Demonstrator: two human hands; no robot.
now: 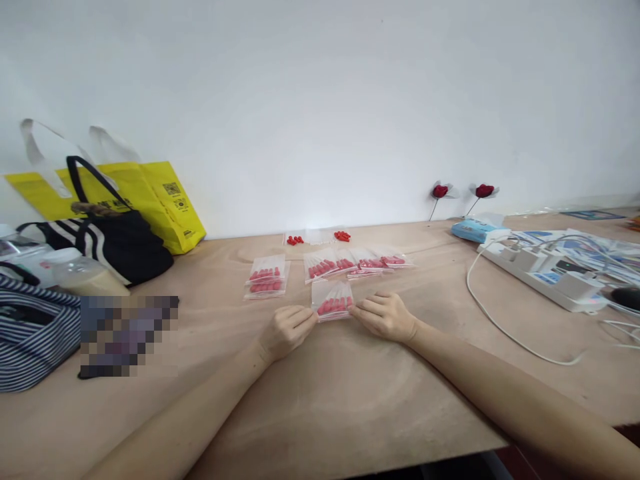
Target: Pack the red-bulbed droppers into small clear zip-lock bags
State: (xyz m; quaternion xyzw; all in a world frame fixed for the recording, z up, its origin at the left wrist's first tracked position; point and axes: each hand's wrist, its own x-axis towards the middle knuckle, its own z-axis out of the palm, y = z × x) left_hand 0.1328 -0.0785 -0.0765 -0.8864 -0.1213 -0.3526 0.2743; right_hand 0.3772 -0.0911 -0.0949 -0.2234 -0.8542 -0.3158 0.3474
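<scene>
Between my two hands is a small clear zip bag (334,293) with several red-tipped sticks inside, its zip edge towards me. My left hand (289,328) pinches the bag's near left corner, fingers closed. On the opposite corner, the fingers of my right hand (383,316) are pressed together in the same way. Just beyond lies a row of similar filled bags (345,261), overlapping one another. Two more filled bags (267,273) lie partly stacked to the left. Farther back are two small groups of red pieces, one left (295,240) and one right (343,236).
A yellow tote (175,207), a black bag (135,247), a bottle (85,270) and a striped bag (40,340) crowd the left. At right are a power strip (540,277) with cables, a blue tissue pack (477,230) and two red artificial roses (484,191) by the wall.
</scene>
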